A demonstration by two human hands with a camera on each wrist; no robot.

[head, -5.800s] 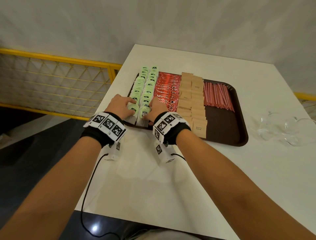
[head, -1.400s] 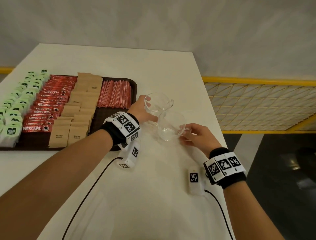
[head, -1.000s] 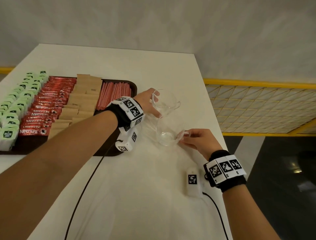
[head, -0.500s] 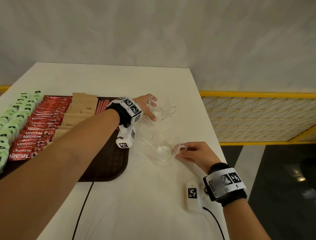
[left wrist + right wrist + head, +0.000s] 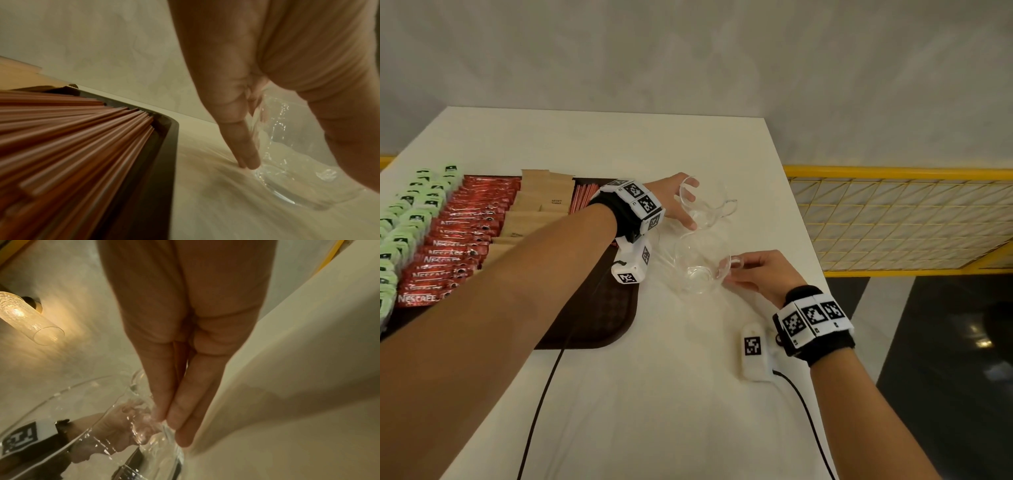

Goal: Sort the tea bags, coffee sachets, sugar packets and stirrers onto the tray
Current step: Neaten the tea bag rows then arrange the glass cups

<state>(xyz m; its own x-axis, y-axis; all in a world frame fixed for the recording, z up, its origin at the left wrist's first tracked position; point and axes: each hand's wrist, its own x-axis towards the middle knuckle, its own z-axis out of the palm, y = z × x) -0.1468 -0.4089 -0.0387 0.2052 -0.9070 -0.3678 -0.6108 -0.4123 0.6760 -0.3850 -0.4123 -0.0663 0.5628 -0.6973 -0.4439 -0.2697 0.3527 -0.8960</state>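
Observation:
A dark brown tray (image 5: pixel 599 308) at the left holds rows of green tea bags (image 5: pixel 410 212), red coffee sachets (image 5: pixel 465 233), brown sugar packets (image 5: pixel 541 202) and red stirrers (image 5: pixel 582 198). Right of the tray stand two clear glass cups. My left hand (image 5: pixel 690 207) grips the far cup (image 5: pixel 709 209), fingers over its rim and thumb on its side. My right hand (image 5: pixel 729 270) pinches the handle of the near cup (image 5: pixel 697 270). The left wrist view shows the stirrers (image 5: pixel 61 138), my fingers (image 5: pixel 244 149) and the glass (image 5: pixel 287 178). The right wrist view shows my fingers (image 5: pixel 185 410) on the near cup (image 5: pixel 102 410).
The white table (image 5: pixel 654 394) ends close to the right of my right hand, with a dark floor below. A yellow mesh railing (image 5: pixel 893 219) runs beyond that edge. Black cables (image 5: pixel 541 411) trail from both wrist units across the tabletop. A wall lamp (image 5: pixel 26 319) glows.
Earlier both hands rested on the tea bags. Over the last second my left hand carried the far cup away from the near one and lowered it; my right hand kept the near cup's handle.

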